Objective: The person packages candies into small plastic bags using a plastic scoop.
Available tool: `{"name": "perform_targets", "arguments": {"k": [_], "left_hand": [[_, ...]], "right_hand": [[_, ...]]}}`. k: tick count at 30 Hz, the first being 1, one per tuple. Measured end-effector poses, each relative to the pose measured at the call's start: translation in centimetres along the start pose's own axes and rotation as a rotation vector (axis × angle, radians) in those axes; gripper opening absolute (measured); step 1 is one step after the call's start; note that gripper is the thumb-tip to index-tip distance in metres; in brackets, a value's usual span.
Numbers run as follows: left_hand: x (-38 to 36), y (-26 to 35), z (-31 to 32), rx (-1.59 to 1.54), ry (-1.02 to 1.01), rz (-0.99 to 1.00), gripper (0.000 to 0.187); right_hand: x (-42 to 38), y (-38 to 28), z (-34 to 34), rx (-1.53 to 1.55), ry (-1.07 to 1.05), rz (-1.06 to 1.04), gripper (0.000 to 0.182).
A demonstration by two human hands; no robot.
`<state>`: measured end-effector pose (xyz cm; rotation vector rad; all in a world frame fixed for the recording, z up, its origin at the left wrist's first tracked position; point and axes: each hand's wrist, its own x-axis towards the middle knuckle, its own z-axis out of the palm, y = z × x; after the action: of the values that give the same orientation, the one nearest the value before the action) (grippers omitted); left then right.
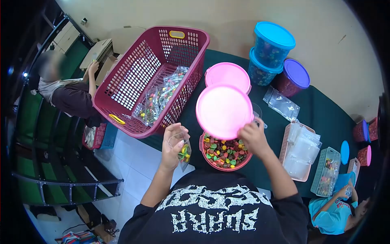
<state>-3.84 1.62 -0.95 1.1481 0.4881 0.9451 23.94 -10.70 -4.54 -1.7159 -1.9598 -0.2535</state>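
My left hand (175,143) is closed around a small clear plastic bag (185,156) with some colourful button-shaped sweets in it. My right hand (252,132) grips the lower right edge of a round pink lid (223,112). The lid is tilted above the far rim of an open pink tub (203,151), hiding part of its top. Red, green, yellow and brown sweets (227,152) fill the tub, close in front of my body. Behind the lid, part of a clear plastic item (256,110) shows; its kind is hidden.
A maroon basket (195,65) holding filled bags (162,95) stands left. Beyond the lid is another pink-lidded tub (228,75). Blue-lidded tubs (274,36), a purple-lidded tub (296,73) and a tray of plastic bags (300,150) are right. People sit at both sides (73,97), (333,215).
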Motion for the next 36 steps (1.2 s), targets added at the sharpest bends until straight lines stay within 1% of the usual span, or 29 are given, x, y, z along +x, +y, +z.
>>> {"name": "perform_targets", "arguments": {"k": [2,6,7,11,14,16,17,18,20,21,22,24,25,26,28,29,31,32,33,34,35,36], "left_hand": [[0.2,-0.1,0.1,-0.005,-0.014,0.019,0.058],[0.5,-0.3,0.8,-0.013,-0.012,0.028,0.058],[0.6,-0.2,1.8,0.022,0.032,0.041,0.063],[0.5,-0.5,3.4,-0.009,0.003,0.017,0.063],[0.4,-1.1,4.3,0.019,-0.026,0.048,0.063],[-0.1,-1.2,5.1,0.059,-0.05,0.053,0.06],[-0.2,-1.6,5.1,0.064,-0.095,0.079,0.054],[-0.4,-1.5,5.3,0.065,-0.094,0.085,0.054],[-0.9,-1.2,5.6,0.073,-0.206,0.129,0.047],[-1.2,-1.1,5.8,0.075,-0.22,0.123,0.043],[-1.3,-0.4,6.3,0.078,-0.216,0.13,0.043],[-1.7,1.7,7.6,0.024,-0.379,0.059,0.039],[-1.8,1.7,8.3,-0.047,-0.386,0.055,0.037],[-1.9,1.8,9.0,-0.045,-0.38,0.06,0.037],[-1.7,1.8,10.2,-0.107,-0.481,0.068,0.038],[-2.1,1.6,10.7,-0.016,-0.44,0.022,0.057],[-2.0,1.1,11.2,0.051,-0.485,0.052,0.061],[-2.0,0.8,11.4,0.115,-0.526,0.073,0.064],[-2.3,1.3,12.0,0.147,-0.501,0.06,0.07],[-2.4,1.2,12.2,0.148,-0.508,0.062,0.07],[-2.5,1.1,12.4,0.169,-0.449,0.061,0.067],[-2.5,1.0,12.5,0.188,-0.389,0.06,0.065]], "right_hand": [[-2.6,-2.1,-1.6,-0.01,-0.078,-0.029,0.017],[-6.2,-4.7,-3.1,0.023,-0.109,-0.006,0.018],[-6.7,-5.1,-3.3,0.029,-0.117,0.005,0.018],[-8.3,-5.4,-2.3,0.058,-0.094,0.008,0.018],[-9.0,-5.5,-1.1,0.121,-0.092,0.026,0.018],[-9.5,-5.1,-0.6,0.125,-0.102,0.032,0.018],[-9.6,-4.8,-0.5,0.139,-0.111,0.048,0.017],[-9.6,-4.5,-0.5,0.154,-0.12,0.061,0.017],[-9.6,-4.2,-0.9,0.163,-0.139,0.078,0.017],[-9.6,-4.1,-1.1,0.17,-0.16,0.101,0.019],[-9.0,-4.3,-1.9,0.171,-0.158,0.092,0.019],[-7.2,-5.1,-4.3,0.443,-0.089,0.251,0.03],[-6.5,-5.3,-5.0,0.601,-0.071,0.277,0.047],[-5.5,-5.9,-6.0,0.603,-0.074,0.27,0.047],[-3.4,-7.2,-7.5,1.04,0.122,0.319,0.049],[-2.7,-7.3,-7.5,1.038,0.125,0.311,0.049],[-1.9,-7.4,-7.6,1.29,0.077,0.273,0.044],[-1.8,-7.4,-7.6,1.288,0.085,0.273,0.044],[-1.6,-7.4,-7.5,1.425,0.06,0.321,0.04],[-1.6,-7.4,-7.6,1.56,0.032,0.366,0.036],[-1.8,-7.4,-7.8,1.557,0.038,0.364,0.036],[-2.0,-7.4,-8.1,1.589,0.043,0.408,0.032]]}}
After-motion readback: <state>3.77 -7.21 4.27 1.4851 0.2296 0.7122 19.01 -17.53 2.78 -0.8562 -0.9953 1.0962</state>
